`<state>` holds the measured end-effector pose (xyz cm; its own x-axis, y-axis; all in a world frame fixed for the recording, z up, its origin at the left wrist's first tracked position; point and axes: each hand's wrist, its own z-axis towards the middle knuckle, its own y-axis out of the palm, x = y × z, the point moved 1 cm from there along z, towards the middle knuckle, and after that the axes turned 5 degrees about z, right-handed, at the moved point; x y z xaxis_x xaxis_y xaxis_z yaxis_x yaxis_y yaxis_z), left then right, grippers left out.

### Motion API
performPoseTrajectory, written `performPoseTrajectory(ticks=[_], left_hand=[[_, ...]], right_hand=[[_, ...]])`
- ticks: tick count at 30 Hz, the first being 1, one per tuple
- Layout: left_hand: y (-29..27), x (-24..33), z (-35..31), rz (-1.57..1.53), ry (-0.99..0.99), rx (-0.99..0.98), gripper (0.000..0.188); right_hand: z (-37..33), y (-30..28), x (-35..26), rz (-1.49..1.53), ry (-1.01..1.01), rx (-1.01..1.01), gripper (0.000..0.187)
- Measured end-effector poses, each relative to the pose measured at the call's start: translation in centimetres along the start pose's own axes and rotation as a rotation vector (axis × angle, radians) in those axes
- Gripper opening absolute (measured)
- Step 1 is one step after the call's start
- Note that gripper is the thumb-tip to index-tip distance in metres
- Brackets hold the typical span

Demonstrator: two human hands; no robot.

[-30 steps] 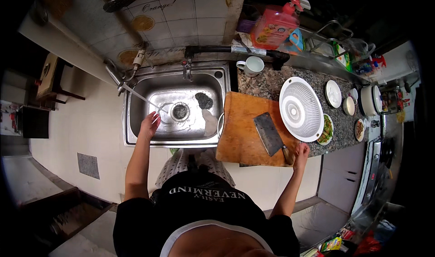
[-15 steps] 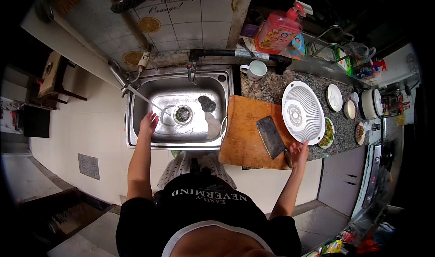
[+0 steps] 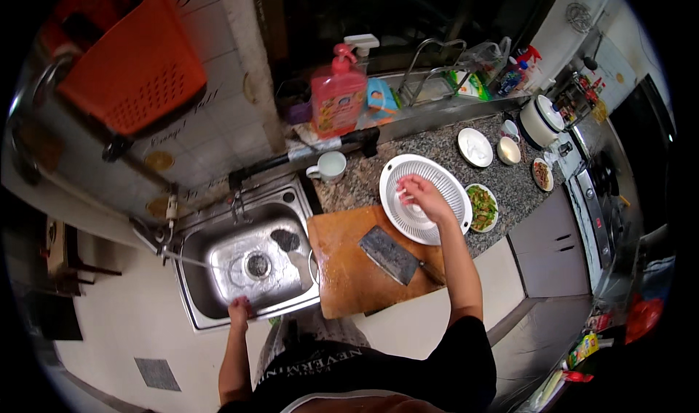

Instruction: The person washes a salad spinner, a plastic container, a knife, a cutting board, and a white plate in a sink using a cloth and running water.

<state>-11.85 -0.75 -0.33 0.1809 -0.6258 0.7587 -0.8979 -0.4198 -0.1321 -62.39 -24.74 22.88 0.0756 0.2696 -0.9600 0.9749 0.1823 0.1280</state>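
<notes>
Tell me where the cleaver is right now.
In the head view, right of centre, the cleaver lies on the wooden cutting board, between the sink at left and the white colander at upper right.

Over there the right hand [image 3: 419,192] is above the white colander [image 3: 389,195], fingers loosely bent; I can't tell whether they touch it. A cleaver [image 3: 389,255] lies flat on the wooden board [image 3: 336,271] just beside. The left hand [image 3: 240,310] is at the near rim of the steel sink [image 3: 226,256]. A white mug [image 3: 332,166] stands on the bench [image 3: 355,187].
</notes>
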Motion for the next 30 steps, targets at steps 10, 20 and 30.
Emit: performPoseTrajectory(ticks=[10, 20, 30], left_hand=[[4.2, -1.0, -4.9, 1.192, 0.668, 0.472, 0.016], [5.1, -0.2, -5.1, 1.246, 0.507, 0.387, 0.025], [4.6, -1.0, -4.4, 1.291, 0.461, 0.390, 0.025]], right_hand=[[19.3, -12.8, 0.6, 0.187, -0.050, 0.537, 0.012], [29.6, -21.6, -0.3, 0.163, -0.146, 0.956, 0.043], [31.8, -24.0, -0.3, 0.505, -0.169, 0.862, 0.007]])
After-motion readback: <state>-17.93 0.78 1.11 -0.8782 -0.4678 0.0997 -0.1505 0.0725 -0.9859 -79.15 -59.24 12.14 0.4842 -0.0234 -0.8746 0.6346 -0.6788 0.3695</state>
